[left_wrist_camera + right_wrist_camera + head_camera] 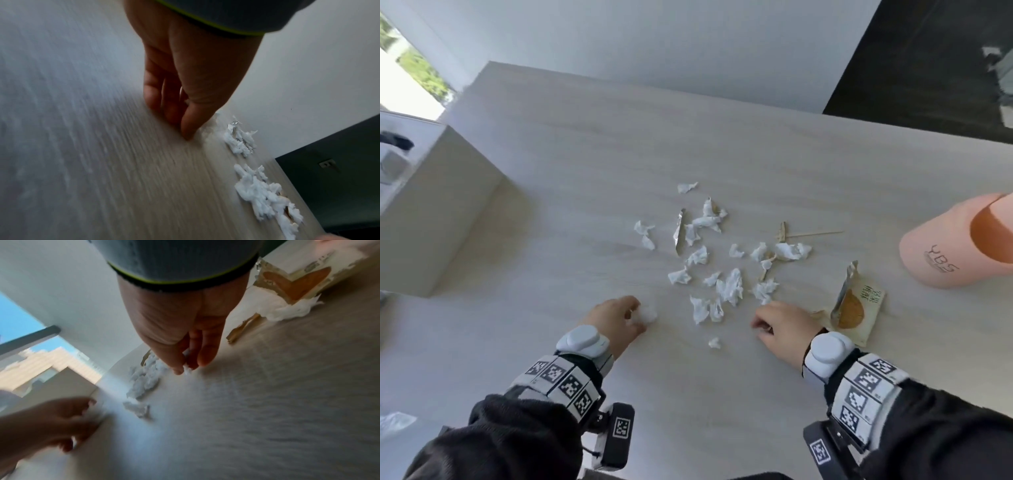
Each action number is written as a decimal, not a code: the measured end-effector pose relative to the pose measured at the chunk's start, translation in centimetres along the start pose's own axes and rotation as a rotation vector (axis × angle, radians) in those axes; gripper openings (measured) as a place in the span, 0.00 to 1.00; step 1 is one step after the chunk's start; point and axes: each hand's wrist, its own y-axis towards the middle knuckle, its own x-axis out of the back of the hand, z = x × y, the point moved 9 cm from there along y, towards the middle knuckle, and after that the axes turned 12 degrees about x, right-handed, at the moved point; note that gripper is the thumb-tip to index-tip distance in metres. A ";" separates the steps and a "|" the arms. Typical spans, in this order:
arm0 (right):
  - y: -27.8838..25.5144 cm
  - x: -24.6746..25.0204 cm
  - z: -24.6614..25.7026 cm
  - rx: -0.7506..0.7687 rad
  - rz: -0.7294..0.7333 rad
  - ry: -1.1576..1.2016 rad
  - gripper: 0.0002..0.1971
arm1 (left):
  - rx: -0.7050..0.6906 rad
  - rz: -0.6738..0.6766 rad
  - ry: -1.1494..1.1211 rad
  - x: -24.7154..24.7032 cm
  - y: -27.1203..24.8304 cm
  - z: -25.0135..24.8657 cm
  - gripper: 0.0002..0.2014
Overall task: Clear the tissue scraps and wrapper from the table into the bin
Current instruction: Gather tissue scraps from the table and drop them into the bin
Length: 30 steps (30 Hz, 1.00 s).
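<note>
Your left hand curls its fingers round a tissue scrap on the desk; your right hand pinches another, the wrapper just beside it

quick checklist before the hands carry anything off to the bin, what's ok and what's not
1. Left hand holds a tissue wad: ok.
2. Right hand pinches a white scrap: ok.
3. Loose tissue scraps gathered: not ok, scattered over the table.
4. Wrapper picked up: not ok, lying beside the right hand.
5. Bin located: cannot tell, none in view.
6. Pink cap clear of the mess: ok.
</note>
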 end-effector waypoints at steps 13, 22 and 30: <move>2.9 6.3 -4.1 -0.210 -0.186 0.057 0.40 | -0.499 0.044 0.238 -0.1 0.1 -10.0 0.36; 1.8 2.9 -1.6 -0.163 -0.050 -0.041 0.08 | -0.508 0.118 0.216 -2.1 -0.4 -12.0 0.18; -1.5 5.1 -0.5 -0.280 -0.438 0.645 0.02 | -0.244 0.198 -0.334 -0.6 -1.5 -13.9 0.13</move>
